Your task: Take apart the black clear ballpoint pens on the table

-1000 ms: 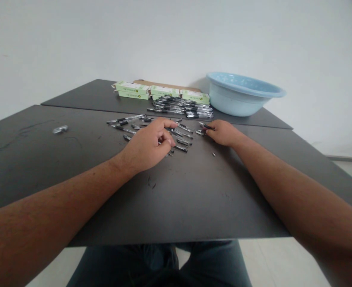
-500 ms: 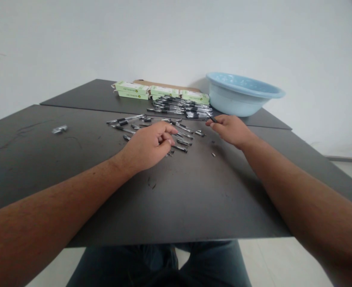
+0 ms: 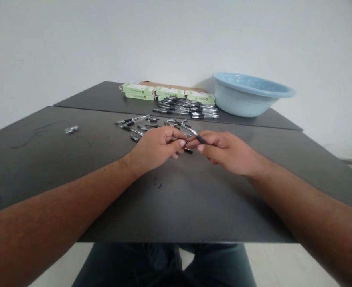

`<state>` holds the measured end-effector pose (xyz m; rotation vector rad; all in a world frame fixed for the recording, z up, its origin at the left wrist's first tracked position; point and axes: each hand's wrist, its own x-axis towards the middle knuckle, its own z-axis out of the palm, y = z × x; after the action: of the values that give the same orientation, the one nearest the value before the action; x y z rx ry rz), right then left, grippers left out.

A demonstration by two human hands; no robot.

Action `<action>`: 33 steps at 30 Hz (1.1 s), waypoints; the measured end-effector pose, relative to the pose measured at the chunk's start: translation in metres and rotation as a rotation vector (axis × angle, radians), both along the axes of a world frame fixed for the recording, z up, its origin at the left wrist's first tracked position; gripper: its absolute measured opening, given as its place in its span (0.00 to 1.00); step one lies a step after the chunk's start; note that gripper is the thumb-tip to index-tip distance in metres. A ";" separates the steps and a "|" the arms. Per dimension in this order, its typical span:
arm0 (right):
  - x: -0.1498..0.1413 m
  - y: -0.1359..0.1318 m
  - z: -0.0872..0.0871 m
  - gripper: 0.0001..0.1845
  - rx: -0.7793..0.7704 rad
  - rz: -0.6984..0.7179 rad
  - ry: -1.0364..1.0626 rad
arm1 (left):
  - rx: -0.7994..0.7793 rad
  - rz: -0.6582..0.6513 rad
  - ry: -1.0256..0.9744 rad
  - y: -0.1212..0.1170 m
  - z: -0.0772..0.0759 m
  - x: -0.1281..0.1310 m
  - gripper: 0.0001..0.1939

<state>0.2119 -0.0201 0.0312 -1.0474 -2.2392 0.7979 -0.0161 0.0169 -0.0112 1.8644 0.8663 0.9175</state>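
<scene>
Between its thumb and fingers, my right hand [image 3: 231, 152] grips a pen [image 3: 198, 136] with a black rubber grip and a clear barrel that points up and to the left. My left hand [image 3: 156, 148] has thumb and fingers drawn together in a pinch, right beside the right fingertips; anything between them is hidden or too small to name. Behind and under both hands lie loose pens and pen parts, one of them a clear pen [image 3: 131, 130] with a black grip. A black-ended piece [image 3: 188, 151] shows just below the fingertips.
A dense pile of pens [image 3: 182, 107] lies farther back, before several green-and-white boxes [image 3: 139, 95]. At the back right stands a light blue basin [image 3: 238, 99]. A small clear piece [image 3: 71, 129] rests on the left of the dark table [image 3: 176, 211]. A seam crosses the tabletop.
My right hand has come left and nearer with the pen, meeting my left hand. The left fingers have closed more. The view has shifted slightly.
</scene>
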 end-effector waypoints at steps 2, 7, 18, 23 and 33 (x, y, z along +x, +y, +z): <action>0.007 0.002 0.000 0.17 0.096 -0.049 -0.052 | -0.015 0.058 -0.048 0.000 0.002 0.000 0.12; 0.025 0.015 -0.005 0.18 0.410 -0.158 -0.256 | -0.089 0.191 -0.247 0.000 0.009 0.002 0.09; 0.020 0.013 -0.006 0.16 0.489 -0.117 -0.411 | -0.142 0.075 -0.238 0.000 0.005 0.002 0.09; 0.017 0.010 -0.006 0.16 0.484 -0.097 -0.406 | -0.146 0.025 -0.203 0.000 0.002 0.002 0.10; 0.016 0.010 -0.008 0.13 0.492 -0.135 -0.399 | -0.141 0.005 -0.179 0.000 0.001 0.000 0.12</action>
<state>0.2279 -0.0099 0.0236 -1.1604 -2.4679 -0.0399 -0.0159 0.0174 -0.0099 1.6337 0.8053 0.9840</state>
